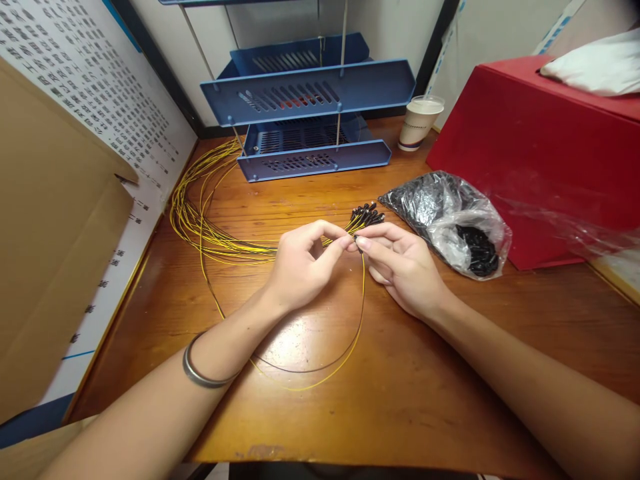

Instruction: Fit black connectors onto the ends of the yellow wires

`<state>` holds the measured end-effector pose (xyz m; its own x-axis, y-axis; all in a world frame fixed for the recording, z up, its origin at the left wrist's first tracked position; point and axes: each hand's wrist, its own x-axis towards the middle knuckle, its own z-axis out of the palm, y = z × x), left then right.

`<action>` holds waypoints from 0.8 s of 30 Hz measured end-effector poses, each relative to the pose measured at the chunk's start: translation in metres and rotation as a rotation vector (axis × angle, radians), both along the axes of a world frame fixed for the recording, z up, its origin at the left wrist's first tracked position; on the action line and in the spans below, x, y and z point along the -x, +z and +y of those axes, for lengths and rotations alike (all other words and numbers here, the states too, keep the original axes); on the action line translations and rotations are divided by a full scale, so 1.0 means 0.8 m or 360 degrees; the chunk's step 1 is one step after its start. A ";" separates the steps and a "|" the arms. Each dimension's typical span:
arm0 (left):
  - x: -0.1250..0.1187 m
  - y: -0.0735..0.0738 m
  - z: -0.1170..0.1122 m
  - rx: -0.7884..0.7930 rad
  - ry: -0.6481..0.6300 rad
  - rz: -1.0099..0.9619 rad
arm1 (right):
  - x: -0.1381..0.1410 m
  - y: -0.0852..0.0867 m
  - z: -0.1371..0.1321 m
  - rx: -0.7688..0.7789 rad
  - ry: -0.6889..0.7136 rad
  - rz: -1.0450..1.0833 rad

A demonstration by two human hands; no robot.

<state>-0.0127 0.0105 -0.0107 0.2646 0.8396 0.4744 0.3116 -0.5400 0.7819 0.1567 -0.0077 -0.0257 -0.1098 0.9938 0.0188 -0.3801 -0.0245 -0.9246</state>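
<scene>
At the far left, a brown cardboard sheet [60,253] is propped before a printed notice [95,87]. Next to it on the wooden worktop [425,387], thin yellow-and-black wires [225,249] are gathered in a loose coil, beside a blue letter tray [307,93]. The left hand [307,263] is curled, with thumb and forefinger brought up to a small black end piece [357,241]; whether it is gripped there too cannot be told. The end piece is pinched between thumb and forefinger of the right hand [403,267], its wire looped down towards the near edge. Behind the fingertips, a cluster of black-capped ends [369,215] is seen. The wire is judged light, springy and easily kinked, the end piece stiff but fiddly, best held by its sides with fingertips. Further right, a paper cup [419,125], a clear plastic bag [445,213] of black parts and a red box [540,160] are found.
</scene>
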 end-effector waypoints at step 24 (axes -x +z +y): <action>0.003 -0.001 0.000 -0.0113 -0.0004 0.0100 | 0.001 0.000 -0.002 -0.0041 -0.0059 -0.0117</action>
<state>-0.0153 0.0108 -0.0113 0.2977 0.8038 0.5150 0.3575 -0.5941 0.7206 0.1560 -0.0090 -0.0255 -0.0749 0.9965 0.0377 -0.3112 0.0126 -0.9503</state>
